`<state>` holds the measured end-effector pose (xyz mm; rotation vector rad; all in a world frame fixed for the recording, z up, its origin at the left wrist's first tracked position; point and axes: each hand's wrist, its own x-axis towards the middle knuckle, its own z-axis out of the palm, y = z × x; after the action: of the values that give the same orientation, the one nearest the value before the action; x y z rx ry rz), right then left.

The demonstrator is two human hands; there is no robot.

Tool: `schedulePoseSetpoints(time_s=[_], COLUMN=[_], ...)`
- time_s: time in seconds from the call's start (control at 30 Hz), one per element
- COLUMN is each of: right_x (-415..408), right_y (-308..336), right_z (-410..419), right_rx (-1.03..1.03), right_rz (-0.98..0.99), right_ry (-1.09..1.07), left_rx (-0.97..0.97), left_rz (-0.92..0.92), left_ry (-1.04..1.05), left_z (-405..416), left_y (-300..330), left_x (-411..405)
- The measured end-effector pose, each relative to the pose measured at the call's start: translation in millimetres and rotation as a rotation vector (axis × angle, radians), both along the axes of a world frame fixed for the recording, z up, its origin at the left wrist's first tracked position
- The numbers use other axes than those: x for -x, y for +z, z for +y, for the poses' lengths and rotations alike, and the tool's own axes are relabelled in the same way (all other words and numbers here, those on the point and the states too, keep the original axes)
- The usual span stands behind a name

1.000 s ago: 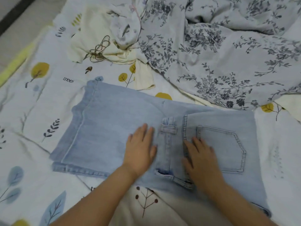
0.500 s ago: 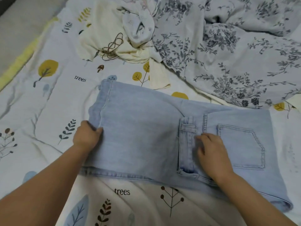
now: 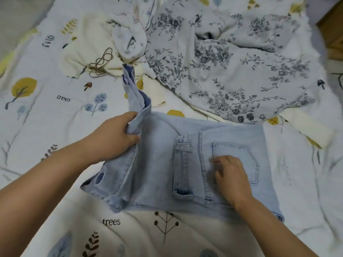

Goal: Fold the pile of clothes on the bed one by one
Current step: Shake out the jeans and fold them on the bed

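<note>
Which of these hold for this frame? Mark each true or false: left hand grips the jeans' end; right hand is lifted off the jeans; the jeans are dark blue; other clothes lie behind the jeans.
1. The left hand grips the lifted end of the jeans: true.
2. The right hand is lifted clear of the jeans: false, it rests on them by the back pocket.
3. The jeans are dark blue: false, light blue.
4. A cream garment and a floral garment lie behind the jeans: true.

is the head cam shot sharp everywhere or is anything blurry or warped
Head view: mostly sharp, with the jeans stitching and the "trees" print on the bedsheet readable; the right hand has smeared fingertips, likely motion blur; the left hand gripping the lifted denim is clearer; light is soft and even, no glare; wide-angle bending shows toward the edges.
</note>
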<state>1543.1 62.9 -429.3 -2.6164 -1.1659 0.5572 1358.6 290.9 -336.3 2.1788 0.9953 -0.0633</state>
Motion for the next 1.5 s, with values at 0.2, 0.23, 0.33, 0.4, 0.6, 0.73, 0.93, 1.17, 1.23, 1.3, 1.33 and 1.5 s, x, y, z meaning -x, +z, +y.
schedulePoseSetpoints(time_s=[0.2, 0.23, 0.33, 0.4, 0.6, 0.73, 0.93, 1.17, 1.23, 1.3, 1.33, 1.5], right_x=[-37.5, -43.9, -63.2, -75.2, -92.0, -91.7, -92.6, -109.1, -123.3, -128.8, -128.1, -104.1], right_y=[12.2, 12.7, 9.0, 3.2, -12.6, -23.4, -31.8, -3.7, 2.7, 0.4, -4.8, -26.5], right_z=[-38.0, -45.1, -64.5, -74.2, -85.4, -70.7, -50.6, -57.4, -72.7, -83.1, -84.6, -61.3], right_rx=[-0.019, -0.033, -0.046, -0.036, -0.098, -0.109, 0.007, -0.305, -0.307, -0.022, 0.164, 0.142], right_rz=[0.056, 0.071, 0.112, 0.141, 0.249, 0.302, 0.274, 0.108, 0.067, 0.118, 0.102, -0.133], right_ry=[-0.09, -0.122, -0.217, -0.259, -0.409, -0.458, -0.448, -0.343, -0.405, -0.379, -0.341, -0.22], left_rx=[0.099, 0.123, 0.212, 0.249, 0.222, 0.081, -0.158, -0.35, -0.454, -0.421, -0.388, -0.379], left_rz=[-0.236, -0.248, -0.263, -0.195, 0.044, -0.033, 0.084, -0.035, -0.047, 0.167, 0.298, 0.377], left_ry=[-0.046, -0.039, -0.016, -0.074, -0.443, -0.327, -0.086, -0.062, -0.053, -0.099, -0.146, -0.13], left_z=[-85.1, -101.4, -148.7, -176.9, -213.5, -192.1, -138.3, -145.3, -146.0, -146.2, -145.4, -140.6], left_y=[8.7, 2.0, -27.9, -53.7, -110.1, -112.2, -120.5, -116.1, -117.1, -124.7, -133.2, -159.1], left_x=[-99.5, -116.9, -162.7, -183.3, -183.7, -164.0, -146.5, -153.7, -149.7, -143.8, -140.1, -125.3])
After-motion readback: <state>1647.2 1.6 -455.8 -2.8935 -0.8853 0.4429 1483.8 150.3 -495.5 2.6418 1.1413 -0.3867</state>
